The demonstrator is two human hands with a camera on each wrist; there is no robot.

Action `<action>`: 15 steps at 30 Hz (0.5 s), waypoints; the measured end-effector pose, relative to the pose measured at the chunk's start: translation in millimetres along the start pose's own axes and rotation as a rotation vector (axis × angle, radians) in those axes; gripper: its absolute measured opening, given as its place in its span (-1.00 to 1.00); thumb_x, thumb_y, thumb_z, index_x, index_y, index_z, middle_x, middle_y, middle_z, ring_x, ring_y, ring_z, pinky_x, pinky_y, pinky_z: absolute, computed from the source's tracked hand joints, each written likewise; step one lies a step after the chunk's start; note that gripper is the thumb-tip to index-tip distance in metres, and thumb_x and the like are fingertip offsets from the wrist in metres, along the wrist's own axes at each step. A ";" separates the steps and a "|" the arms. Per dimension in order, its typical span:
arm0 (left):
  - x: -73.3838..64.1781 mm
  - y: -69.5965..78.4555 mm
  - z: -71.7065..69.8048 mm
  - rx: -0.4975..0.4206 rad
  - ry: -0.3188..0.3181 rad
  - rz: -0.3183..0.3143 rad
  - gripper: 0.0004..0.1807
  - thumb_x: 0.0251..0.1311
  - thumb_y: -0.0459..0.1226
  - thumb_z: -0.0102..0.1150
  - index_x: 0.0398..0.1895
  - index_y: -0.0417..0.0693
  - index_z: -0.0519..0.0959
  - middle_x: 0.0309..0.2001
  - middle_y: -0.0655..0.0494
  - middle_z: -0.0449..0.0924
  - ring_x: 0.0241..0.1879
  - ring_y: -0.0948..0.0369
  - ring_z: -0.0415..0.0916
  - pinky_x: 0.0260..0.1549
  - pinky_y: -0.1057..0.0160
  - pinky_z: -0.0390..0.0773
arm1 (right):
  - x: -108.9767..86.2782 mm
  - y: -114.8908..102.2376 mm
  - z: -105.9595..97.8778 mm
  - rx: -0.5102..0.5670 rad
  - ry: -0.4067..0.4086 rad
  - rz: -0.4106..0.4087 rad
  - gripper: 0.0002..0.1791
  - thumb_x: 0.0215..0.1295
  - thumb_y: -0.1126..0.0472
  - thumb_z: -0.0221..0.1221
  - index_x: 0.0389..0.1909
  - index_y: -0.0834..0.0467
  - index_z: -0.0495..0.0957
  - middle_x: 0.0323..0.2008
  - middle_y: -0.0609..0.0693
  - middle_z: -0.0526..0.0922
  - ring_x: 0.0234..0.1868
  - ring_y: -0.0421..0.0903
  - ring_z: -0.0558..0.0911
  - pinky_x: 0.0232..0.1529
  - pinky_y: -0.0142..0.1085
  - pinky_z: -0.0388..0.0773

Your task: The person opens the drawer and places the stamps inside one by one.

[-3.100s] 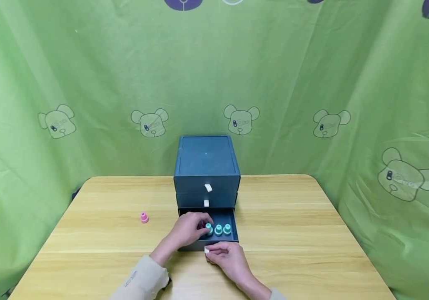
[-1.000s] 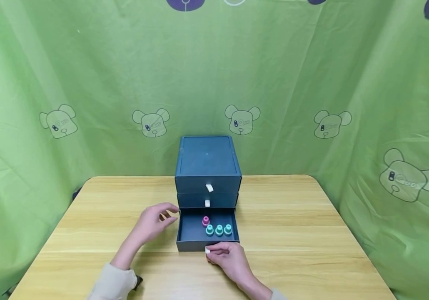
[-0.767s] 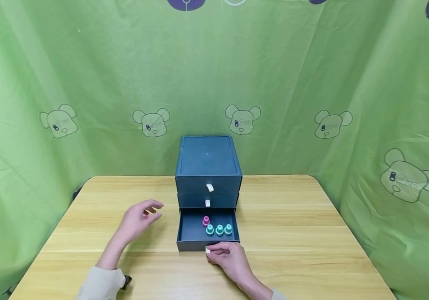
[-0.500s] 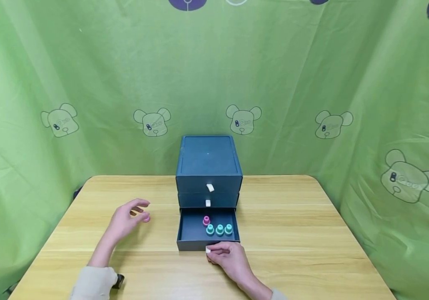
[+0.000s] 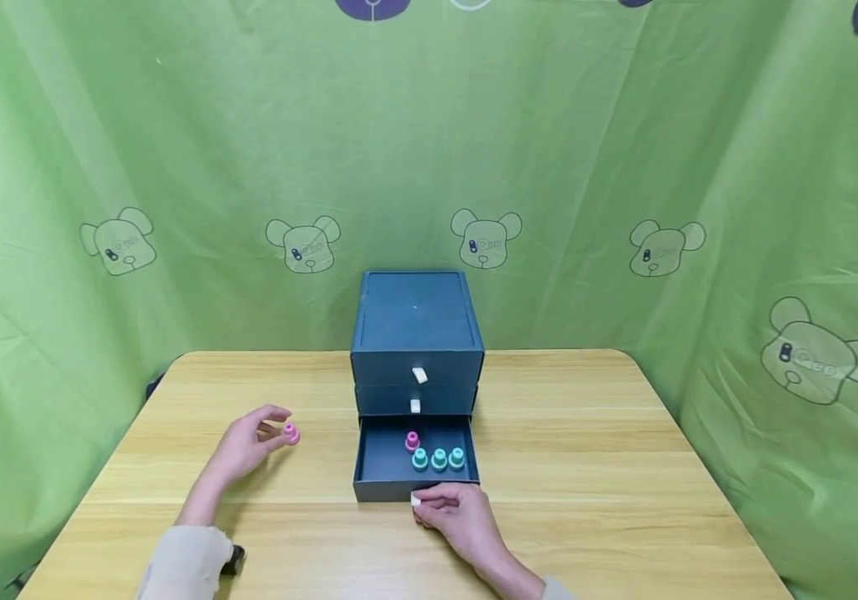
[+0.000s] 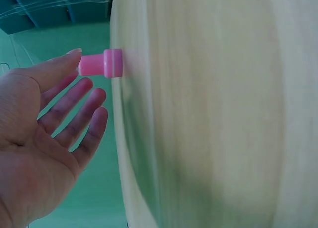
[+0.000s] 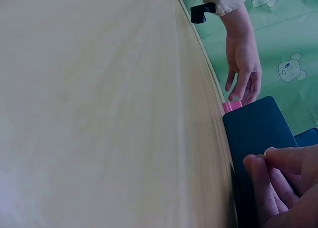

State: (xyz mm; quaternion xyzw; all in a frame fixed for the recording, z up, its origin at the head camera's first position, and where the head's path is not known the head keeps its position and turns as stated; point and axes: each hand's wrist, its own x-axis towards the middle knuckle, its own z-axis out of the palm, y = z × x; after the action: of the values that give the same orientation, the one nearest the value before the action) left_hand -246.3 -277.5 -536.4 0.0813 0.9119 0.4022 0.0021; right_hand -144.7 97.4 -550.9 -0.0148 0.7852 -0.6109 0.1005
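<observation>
My left hand (image 5: 245,446) is around a small pink stepped plug (image 5: 291,433) that stands upright on the table, left of the cabinet. In the left wrist view the thumb tip is right at the narrow end of the plug (image 6: 102,64), and the other fingers (image 6: 74,123) are spread loosely. With thumb and fingers my right hand (image 5: 459,517) pinches the white pull tab (image 5: 416,500) of the lowest drawer (image 5: 380,492). That drawer is pulled out. Inside it are another pink plug (image 5: 412,442) and several turquoise ones, three in a front row, such as the middle turquoise plug (image 5: 439,460).
The dark blue cabinet (image 5: 416,312) stands at the back middle of the wooden table (image 5: 586,450). Its two upper drawers are closed, each with a white tab (image 5: 419,375). A green curtain (image 5: 579,150) with bear heads hangs behind and at both sides.
The left hand has left the open drawer, where a pink plug now stands, and moved left to the pink plug on the table. The right hand keeps its hold on the tab.
</observation>
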 end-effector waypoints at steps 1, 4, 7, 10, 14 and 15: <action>0.4 -1.1 0.6 0.003 -0.006 0.004 -0.45 0.25 -0.20 0.43 0.28 -0.15 0.54 0.20 -0.18 0.63 0.06 -0.08 0.68 0.07 -0.08 0.68 | 0.0 0.0 0.0 -0.001 -0.001 -0.001 -0.78 0.23 0.29 0.44 -0.11 0.21 0.79 -0.29 0.05 0.84 -0.29 -0.10 0.82 -0.25 -0.32 0.75; 1.7 -2.8 2.8 0.002 -0.017 0.003 -0.48 0.25 -0.23 0.42 0.25 -0.18 0.55 0.13 -0.16 0.68 0.02 -0.05 0.69 0.08 -0.10 0.66 | -0.1 -0.6 0.0 0.001 -0.002 -0.003 -0.78 0.23 0.29 0.44 -0.10 0.23 0.79 -0.29 0.06 0.84 -0.29 -0.10 0.82 -0.25 -0.32 0.75; 3.3 -4.0 4.4 0.005 -0.031 0.005 -0.52 0.25 -0.25 0.41 0.21 -0.21 0.57 0.05 -0.14 0.71 -0.03 -0.01 0.70 0.08 -0.10 0.66 | 0.1 -0.4 0.0 0.000 -0.003 -0.003 -0.78 0.24 0.29 0.43 -0.10 0.25 0.78 -0.29 0.06 0.84 -0.29 -0.10 0.82 -0.25 -0.32 0.75; 5.2 -4.9 5.8 0.010 -0.039 0.001 -0.56 0.25 -0.27 0.41 0.16 -0.21 0.59 -0.01 -0.09 0.73 -0.06 0.02 0.70 0.08 -0.09 0.66 | 0.5 -0.2 0.0 -0.005 -0.001 -0.006 -0.79 0.24 0.29 0.43 -0.12 0.24 0.79 -0.30 0.05 0.84 -0.30 -0.10 0.82 -0.25 -0.33 0.75; 8.9 -5.2 6.7 0.035 -0.045 0.011 -0.60 0.25 -0.29 0.41 0.12 -0.20 0.62 -0.06 -0.05 0.74 -0.10 0.07 0.70 0.05 -0.06 0.67 | -0.6 -0.9 0.2 0.001 0.002 -0.015 -0.80 0.23 0.29 0.44 -0.13 0.23 0.79 -0.31 0.06 0.84 -0.30 -0.09 0.82 -0.26 -0.32 0.75; 9.5 -4.9 6.9 0.041 -0.047 0.015 -0.61 0.25 -0.29 0.40 0.11 -0.21 0.62 -0.07 -0.05 0.74 -0.10 0.07 0.70 0.04 -0.05 0.67 | -1.0 -1.2 0.2 0.003 0.002 -0.018 -0.80 0.23 0.29 0.44 -0.13 0.23 0.79 -0.30 0.07 0.84 -0.30 -0.09 0.82 -0.26 -0.32 0.75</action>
State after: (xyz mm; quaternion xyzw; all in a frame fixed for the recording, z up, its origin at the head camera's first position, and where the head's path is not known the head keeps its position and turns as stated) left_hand -255.9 -274.3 -544.1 0.0977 0.9190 0.3815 0.0186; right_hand -143.8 97.0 -549.7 -0.0209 0.7843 -0.6128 0.0943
